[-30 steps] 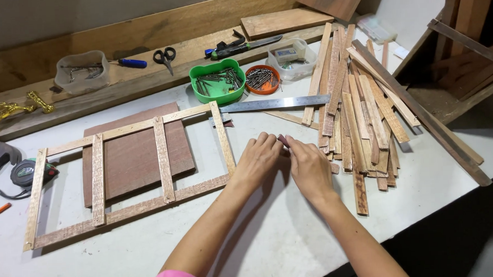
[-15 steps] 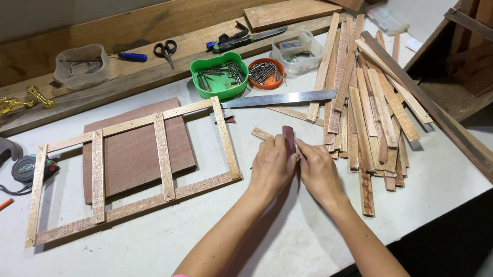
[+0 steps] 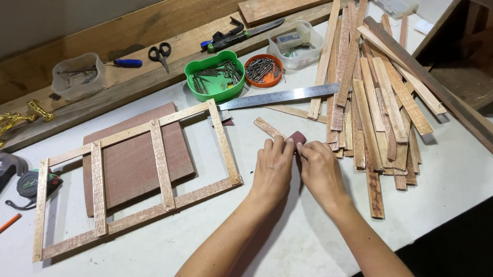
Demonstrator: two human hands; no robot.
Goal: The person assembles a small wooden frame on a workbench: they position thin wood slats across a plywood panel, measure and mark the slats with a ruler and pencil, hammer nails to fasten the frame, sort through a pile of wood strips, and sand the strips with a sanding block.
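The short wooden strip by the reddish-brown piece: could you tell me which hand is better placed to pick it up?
Probably the left hand. Its fingertips lie right at the near end of the short wooden strip, which angles away up-left. The right hand sits on the far side, fingers on the small reddish-brown piece.

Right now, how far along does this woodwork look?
A ladder-like wooden frame already lies joined on the table. Both hands, left hand and right hand, press a small reddish-brown piece against a short strip. A large pile of strips lies unused.
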